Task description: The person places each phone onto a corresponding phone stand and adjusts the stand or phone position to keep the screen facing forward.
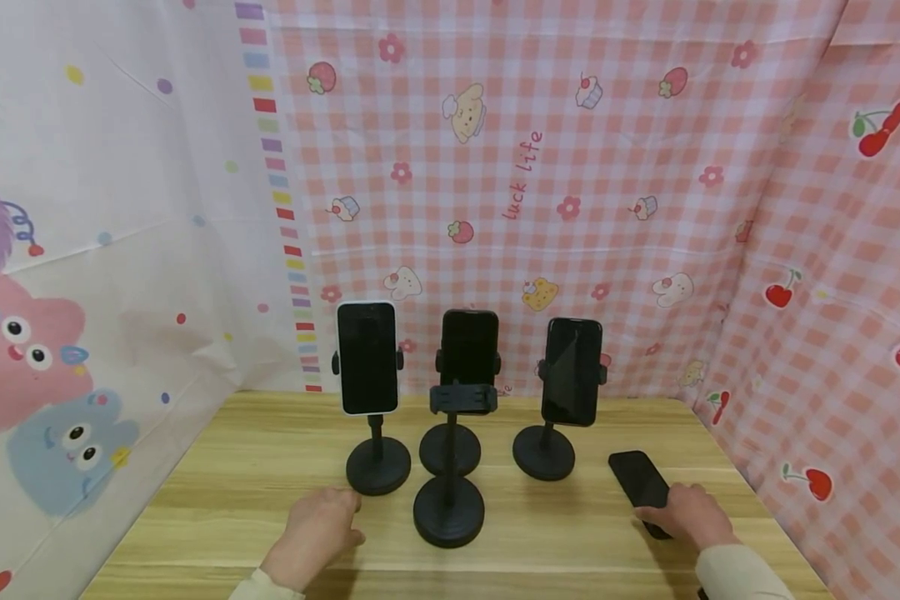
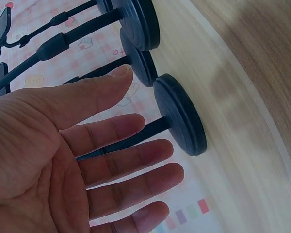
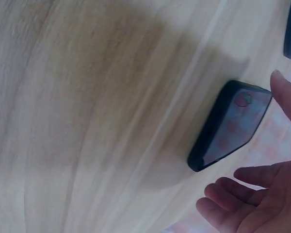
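Observation:
A black smartphone [image 1: 637,477] lies flat on the table at the right. Over its near end is my right hand [image 1: 692,512]; in the right wrist view the thumb is close to one side of the phone and the other fingers stand apart from it, loosely bent. My left hand [image 1: 317,533] is held over the table left of the front phone stand [image 1: 448,510], whose clamp is bare. In the left wrist view its fingers are spread and relaxed, with nothing in them.
Behind, three black stands hold upright phones: a white-edged phone [image 1: 367,358] at left, a dark phone [image 1: 470,342] partly hidden by the front clamp, and another dark phone [image 1: 572,371] at right. Patterned cloths [image 1: 532,250] close off the back and sides of the wooden table [image 1: 217,492].

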A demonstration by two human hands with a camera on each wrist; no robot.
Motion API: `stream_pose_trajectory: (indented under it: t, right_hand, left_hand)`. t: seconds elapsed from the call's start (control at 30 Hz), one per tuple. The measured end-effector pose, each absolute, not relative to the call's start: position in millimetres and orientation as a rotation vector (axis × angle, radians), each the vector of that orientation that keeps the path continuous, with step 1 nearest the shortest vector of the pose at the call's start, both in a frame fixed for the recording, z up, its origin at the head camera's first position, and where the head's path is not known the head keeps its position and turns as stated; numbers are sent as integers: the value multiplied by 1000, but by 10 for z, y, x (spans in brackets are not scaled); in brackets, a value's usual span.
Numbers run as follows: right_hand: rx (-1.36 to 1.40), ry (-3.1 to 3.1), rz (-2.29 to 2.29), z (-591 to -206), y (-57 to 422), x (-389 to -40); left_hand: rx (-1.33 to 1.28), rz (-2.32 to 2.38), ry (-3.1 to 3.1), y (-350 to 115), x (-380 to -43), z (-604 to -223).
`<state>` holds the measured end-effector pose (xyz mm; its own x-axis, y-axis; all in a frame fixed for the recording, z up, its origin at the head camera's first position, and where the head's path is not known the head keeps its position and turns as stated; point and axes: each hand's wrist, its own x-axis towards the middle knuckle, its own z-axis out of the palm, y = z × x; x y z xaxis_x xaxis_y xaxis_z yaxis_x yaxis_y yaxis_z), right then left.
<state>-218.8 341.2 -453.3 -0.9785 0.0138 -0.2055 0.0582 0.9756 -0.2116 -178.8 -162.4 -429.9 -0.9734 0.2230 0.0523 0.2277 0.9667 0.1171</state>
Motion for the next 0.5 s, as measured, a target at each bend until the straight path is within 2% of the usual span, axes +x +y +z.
stream_pose_trajectory:
  t: [0.5]
  right_hand:
    - [59, 2975, -287, -4750, 3433, -2304]
  left_hand:
    - [-327, -206, -3075, -1622, -1755, -4287]
